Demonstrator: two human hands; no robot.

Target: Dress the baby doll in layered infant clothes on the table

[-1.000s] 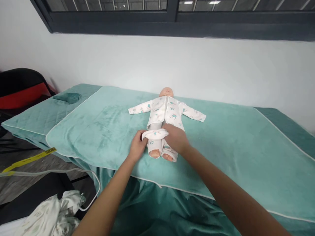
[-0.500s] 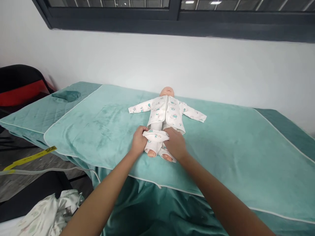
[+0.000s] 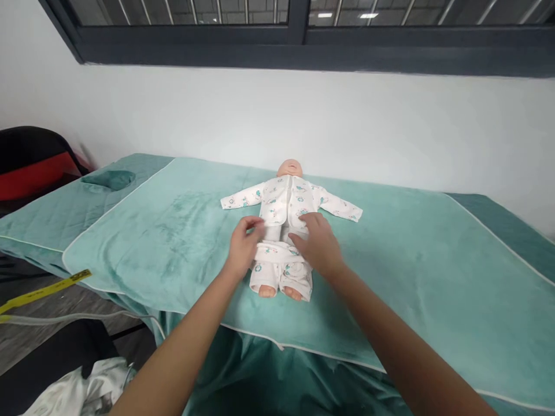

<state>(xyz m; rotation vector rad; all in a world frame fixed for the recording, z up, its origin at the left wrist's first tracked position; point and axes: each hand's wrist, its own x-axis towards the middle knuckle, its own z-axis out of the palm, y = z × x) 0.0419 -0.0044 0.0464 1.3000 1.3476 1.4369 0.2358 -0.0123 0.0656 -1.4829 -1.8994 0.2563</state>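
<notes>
Green plush covers the bed [image 3: 433, 260] under the doll [image 3: 289, 167], laid face up, arms spread, presumably so both sides are within reach. Jacket [image 3: 299, 199] on the doll's torso. Trousers [image 3: 288, 270] on the doll's lower legs, waistband below the jacket hem. Right hand [image 3: 321, 242]: loosely open at the doll's hip, gripping nothing visible. Left hand [image 3: 243, 247]: half-curled at the opposite hip; cannot tell whether it pinches cloth. Flanking placement probably suits even handling.

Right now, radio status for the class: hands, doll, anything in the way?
Left hand and right hand open, either side of doll. Doll on its back, jacket on, trousers partway up its legs. No obstruction seen at the hands.
</notes>
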